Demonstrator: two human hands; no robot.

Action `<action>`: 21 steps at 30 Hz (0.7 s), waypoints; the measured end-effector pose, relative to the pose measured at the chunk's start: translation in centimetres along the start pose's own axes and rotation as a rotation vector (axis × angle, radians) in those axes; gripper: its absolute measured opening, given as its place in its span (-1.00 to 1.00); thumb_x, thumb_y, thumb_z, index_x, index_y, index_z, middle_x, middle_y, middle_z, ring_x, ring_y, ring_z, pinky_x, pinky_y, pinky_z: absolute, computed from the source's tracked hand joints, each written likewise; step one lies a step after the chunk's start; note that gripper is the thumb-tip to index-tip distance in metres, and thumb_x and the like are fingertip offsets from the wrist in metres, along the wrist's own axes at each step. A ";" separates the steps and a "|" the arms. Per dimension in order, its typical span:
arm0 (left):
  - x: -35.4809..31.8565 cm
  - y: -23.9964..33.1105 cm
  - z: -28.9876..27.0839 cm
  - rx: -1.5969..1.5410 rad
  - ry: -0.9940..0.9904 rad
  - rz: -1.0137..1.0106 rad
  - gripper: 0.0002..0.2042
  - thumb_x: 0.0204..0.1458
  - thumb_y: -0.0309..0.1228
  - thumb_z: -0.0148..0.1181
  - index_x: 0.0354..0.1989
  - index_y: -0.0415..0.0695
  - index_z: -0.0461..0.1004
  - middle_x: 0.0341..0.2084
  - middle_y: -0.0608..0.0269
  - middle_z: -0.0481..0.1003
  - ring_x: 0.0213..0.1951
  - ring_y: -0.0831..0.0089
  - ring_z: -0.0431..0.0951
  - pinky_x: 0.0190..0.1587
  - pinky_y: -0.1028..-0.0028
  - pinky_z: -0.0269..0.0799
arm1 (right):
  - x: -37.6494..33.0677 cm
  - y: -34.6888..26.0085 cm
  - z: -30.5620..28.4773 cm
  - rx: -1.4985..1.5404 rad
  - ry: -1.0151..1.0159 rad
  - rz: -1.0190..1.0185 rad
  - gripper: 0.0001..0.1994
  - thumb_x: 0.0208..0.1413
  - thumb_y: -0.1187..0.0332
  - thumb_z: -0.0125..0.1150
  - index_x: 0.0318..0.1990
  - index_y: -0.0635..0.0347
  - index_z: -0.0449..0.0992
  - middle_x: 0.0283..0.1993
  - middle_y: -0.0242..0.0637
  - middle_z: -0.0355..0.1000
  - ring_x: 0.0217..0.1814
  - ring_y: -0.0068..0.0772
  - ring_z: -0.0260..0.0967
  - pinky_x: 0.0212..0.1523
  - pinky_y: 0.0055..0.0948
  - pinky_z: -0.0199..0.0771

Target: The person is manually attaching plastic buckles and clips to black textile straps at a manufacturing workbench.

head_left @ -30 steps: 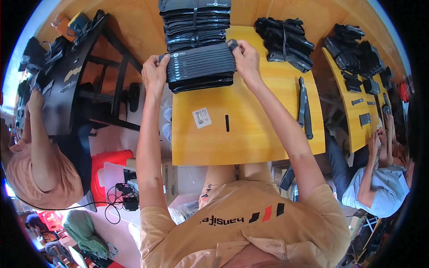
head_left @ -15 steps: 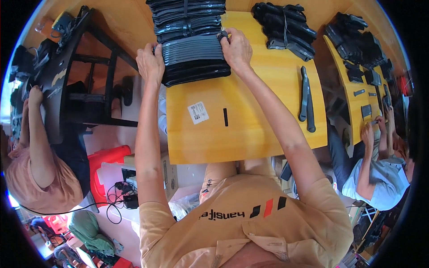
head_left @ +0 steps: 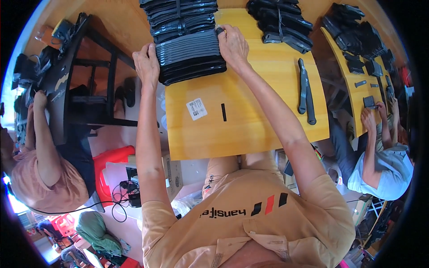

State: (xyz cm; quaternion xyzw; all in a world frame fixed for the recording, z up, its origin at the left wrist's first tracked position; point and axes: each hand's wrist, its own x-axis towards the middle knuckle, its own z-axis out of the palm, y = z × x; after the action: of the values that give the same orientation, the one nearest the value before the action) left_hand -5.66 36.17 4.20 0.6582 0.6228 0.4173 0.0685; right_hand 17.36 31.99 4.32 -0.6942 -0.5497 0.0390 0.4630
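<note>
A stack of flat dark grey and black bands [head_left: 190,51] lies at the far left part of the yellow table [head_left: 254,138]. My left hand [head_left: 146,67] presses its curled fingers against the stack's left side. At the upper right corner of the stack, my right hand [head_left: 233,46] is closed, with a small dark piece showing by its thumb. Behind it rises a taller tied pile of similar black bands [head_left: 178,18]. Nearer me are a white printed label [head_left: 196,109] and a short black strip [head_left: 224,112].
Two loose dark grey straps [head_left: 304,91] lie at the table's right. A tied black bundle [head_left: 279,24] sits behind them. People work at a dark table [head_left: 67,94] on the left and another yellow table [head_left: 346,76] on the right. A red plastic bin [head_left: 118,156] stands below left.
The view has shifted slightly, so the table's contents appear a little up and left. Both hands stay at the sides of the stack.
</note>
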 end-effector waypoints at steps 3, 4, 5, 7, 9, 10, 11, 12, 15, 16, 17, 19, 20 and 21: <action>0.0 0.0 0.1 -0.029 0.040 0.033 -0.67 0.07 -0.18 -0.06 -0.17 -0.14 0.48 -0.35 -0.10 0.36 -0.22 0.07 0.36 -0.10 0.27 0.25 | -0.6 0.1 -1.9 0.039 0.041 -0.013 -0.77 0.04 0.28 -0.07 -0.24 0.15 0.45 -0.28 -0.08 0.34 -0.22 0.02 0.34 -0.22 -0.12 0.33; 0.4 -1.4 0.0 -0.049 0.035 0.075 -0.66 0.06 -0.19 -0.06 -0.17 -0.17 0.48 -0.35 -0.13 0.38 -0.22 0.06 0.36 -0.09 0.28 0.24 | -1.1 -0.1 -2.7 0.036 0.054 -0.013 -0.77 0.04 0.28 -0.07 -0.24 0.15 0.45 -0.28 -0.08 0.34 -0.22 0.02 0.34 -0.22 -0.12 0.33; 0.9 -2.3 -0.2 -0.071 0.025 0.116 -0.66 0.06 -0.20 -0.05 -0.18 -0.21 0.48 -0.34 -0.17 0.40 -0.21 0.05 0.36 -0.07 0.29 0.23 | -1.9 0.0 -3.3 0.036 0.027 -0.019 -0.78 0.04 0.29 -0.07 -0.25 0.14 0.45 -0.29 -0.08 0.33 -0.22 0.02 0.33 -0.23 -0.12 0.33; 0.6 -1.3 -0.4 -0.083 0.055 0.171 -0.67 0.03 -0.25 -0.02 -0.24 -0.29 0.49 -0.39 -0.19 0.46 -0.29 0.00 0.44 -0.15 0.25 0.31 | -3.7 1.7 -6.2 -0.006 -0.046 0.025 -0.80 0.02 0.31 -0.07 -0.28 0.12 0.47 -0.31 -0.09 0.33 -0.20 -0.01 0.32 -0.23 -0.14 0.32; 0.2 -2.0 -1.8 -0.085 0.061 0.158 -0.66 0.03 -0.25 0.01 -0.23 -0.31 0.49 -0.39 -0.16 0.46 -0.29 0.04 0.45 -0.17 0.25 0.31 | -6.4 3.2 -9.5 -0.027 -0.039 0.034 -0.82 0.00 0.31 -0.03 -0.30 0.14 0.47 -0.32 -0.10 0.33 -0.21 -0.02 0.32 -0.22 -0.15 0.32; -0.5 -1.8 -2.6 -0.055 0.091 0.176 -0.66 0.04 -0.24 0.01 -0.20 -0.30 0.47 -0.34 -0.13 0.45 -0.21 0.09 0.40 -0.11 0.27 0.27 | -7.4 4.3 -10.9 -0.020 -0.059 0.024 -0.83 -0.02 0.32 0.01 -0.33 0.16 0.47 -0.34 -0.11 0.33 -0.22 -0.03 0.32 -0.22 -0.16 0.33; -1.2 -1.4 -3.4 -0.052 0.071 0.176 -0.65 0.06 -0.23 0.00 -0.16 -0.28 0.45 -0.27 -0.11 0.41 -0.15 0.11 0.35 -0.07 0.28 0.23 | -8.4 6.2 -12.3 -0.087 0.008 0.019 -0.81 -0.05 0.32 0.04 -0.30 0.18 0.46 -0.31 -0.12 0.32 -0.19 -0.04 0.31 -0.21 -0.17 0.32; -2.2 -0.9 -4.1 -0.020 0.097 0.152 -0.66 0.07 -0.24 -0.01 -0.14 -0.27 0.43 -0.27 -0.05 0.38 -0.16 0.16 0.34 -0.09 0.32 0.24 | -9.3 8.2 -14.0 -0.148 0.071 0.009 -0.79 -0.08 0.33 0.08 -0.26 0.19 0.44 -0.29 -0.12 0.32 -0.17 -0.05 0.30 -0.20 -0.17 0.32; -6.6 2.9 -4.7 -0.109 0.172 0.154 -0.70 0.08 -0.29 0.00 -0.14 -0.25 0.43 -0.28 0.06 0.36 -0.18 0.26 0.35 -0.10 0.40 0.25 | -11.8 14.1 -20.4 -0.497 0.121 0.134 -0.58 -0.15 0.29 0.18 -0.08 0.20 0.34 -0.17 -0.09 0.27 -0.08 -0.05 0.23 -0.16 -0.15 0.32; -8.0 2.8 -4.6 -0.177 0.140 0.129 -0.73 0.08 -0.32 0.01 -0.16 -0.24 0.43 -0.29 0.11 0.36 -0.19 0.33 0.35 -0.12 0.44 0.26 | -12.3 15.0 -21.5 -0.592 0.124 0.187 -0.51 -0.18 0.25 0.22 -0.03 0.20 0.30 -0.14 -0.08 0.25 -0.06 -0.05 0.21 -0.14 -0.14 0.32; -9.5 3.3 -4.6 -0.244 0.107 0.103 -0.77 0.08 -0.36 0.02 -0.17 -0.24 0.43 -0.30 0.16 0.36 -0.21 0.40 0.35 -0.13 0.48 0.27 | -12.6 15.3 -21.8 -0.585 0.127 0.184 -0.51 -0.18 0.25 0.22 -0.03 0.20 0.30 -0.14 -0.08 0.25 -0.06 -0.05 0.21 -0.14 -0.14 0.32; -13.1 4.9 -3.3 -0.374 0.023 0.129 -0.82 0.06 -0.43 0.04 -0.21 -0.22 0.44 -0.32 0.24 0.40 -0.31 0.51 0.41 -0.26 0.57 0.33 | -13.1 15.8 -22.1 -0.588 -0.059 0.433 -0.41 -0.24 0.18 0.30 0.00 0.21 0.28 -0.12 -0.06 0.26 -0.03 -0.04 0.21 -0.12 -0.14 0.32; -15.1 6.0 -2.3 -0.493 -0.096 -0.024 -0.83 0.07 -0.43 0.03 -0.21 -0.23 0.44 -0.33 0.25 0.41 -0.35 0.52 0.42 -0.30 0.57 0.35 | -13.3 16.2 -22.0 -0.582 -0.051 0.434 -0.41 -0.24 0.18 0.30 0.00 0.21 0.28 -0.12 -0.06 0.26 -0.03 -0.04 0.21 -0.12 -0.14 0.32; -17.1 7.3 -1.5 -0.604 -0.212 -0.179 -0.83 0.07 -0.43 0.03 -0.21 -0.23 0.43 -0.34 0.26 0.41 -0.40 0.53 0.43 -0.34 0.58 0.36 | -13.3 16.5 -21.5 -0.528 -0.100 0.466 -0.37 -0.26 0.15 0.31 0.02 0.21 0.27 -0.10 -0.06 0.28 0.00 -0.04 0.22 -0.11 -0.15 0.33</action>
State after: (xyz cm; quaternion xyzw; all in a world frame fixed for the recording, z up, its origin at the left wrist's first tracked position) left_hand 1.11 19.01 1.68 0.5906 0.5157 0.5046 0.3613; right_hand 36.22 9.03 -0.81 -0.8940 -0.3896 0.0343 0.2188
